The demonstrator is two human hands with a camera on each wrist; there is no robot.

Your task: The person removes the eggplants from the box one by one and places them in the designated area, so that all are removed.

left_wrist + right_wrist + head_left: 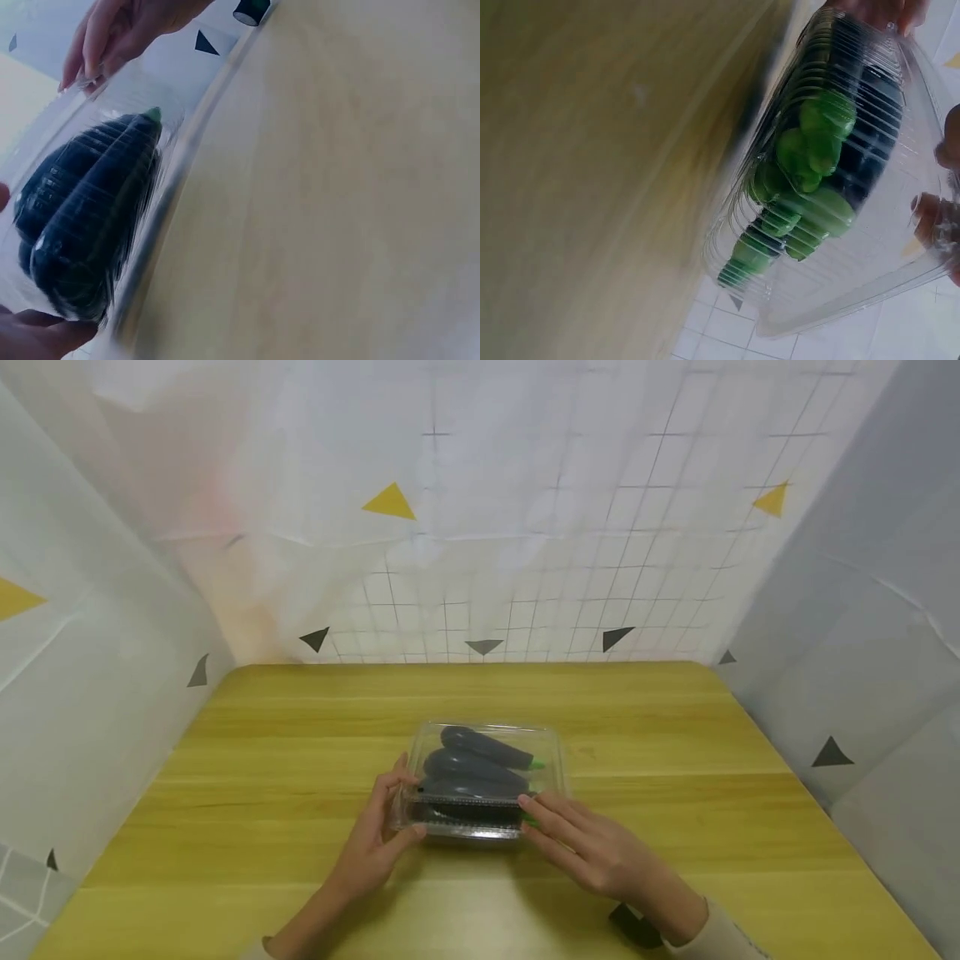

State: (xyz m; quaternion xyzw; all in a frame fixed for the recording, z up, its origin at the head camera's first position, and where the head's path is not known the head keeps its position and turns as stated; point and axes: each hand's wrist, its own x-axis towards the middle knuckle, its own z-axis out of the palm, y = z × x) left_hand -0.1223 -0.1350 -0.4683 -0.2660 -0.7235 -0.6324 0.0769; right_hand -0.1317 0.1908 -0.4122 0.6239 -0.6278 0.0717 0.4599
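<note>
A clear plastic clamshell box (555, 752) sits on the table, holding several dark eggplants (480, 764) with green stems (817, 150) toward its right end. Its ribbed side shows in the right wrist view. My left hand (371, 839) grips the box's left end, thumb at the near corner and fingers along the left side. At the near right corner, my right hand (592, 847) has its fingertips on the lid's edge; in the left wrist view the fingers of that right hand (120, 37) are bent and pinch the clear rim.
The wood-grain table (262, 760) stretches out around the box. White sheeting (480, 568) with grid lines and yellow and black triangles stands behind it and at both sides. A black object (636, 927) shows beside the right wrist.
</note>
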